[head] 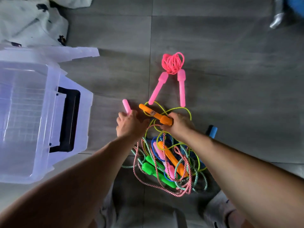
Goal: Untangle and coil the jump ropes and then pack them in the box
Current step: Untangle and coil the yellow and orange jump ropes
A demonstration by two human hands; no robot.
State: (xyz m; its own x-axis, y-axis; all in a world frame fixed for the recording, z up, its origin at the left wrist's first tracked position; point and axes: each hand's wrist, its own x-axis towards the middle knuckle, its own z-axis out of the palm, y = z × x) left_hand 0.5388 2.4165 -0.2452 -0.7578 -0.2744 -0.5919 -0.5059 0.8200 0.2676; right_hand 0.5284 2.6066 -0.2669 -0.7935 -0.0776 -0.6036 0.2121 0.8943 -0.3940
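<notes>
Orange handle [156,115] gripped in my right hand [179,124], pink handle [127,106] in my left hand [130,124], I'm holding both by the tangle [167,163] near the box [32,112], planning slow, loose pulls

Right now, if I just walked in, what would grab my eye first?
The heap of tangled jump ropes with green, orange, pink and blue handles lies on the grey floor, low in the middle of the view. Just beyond it the left hand grips a pink plastic handle and the right hand an orange plastic handle. Farther off lies a coiled pink jump rope, and a clear plastic box stands open at the left.
</notes>
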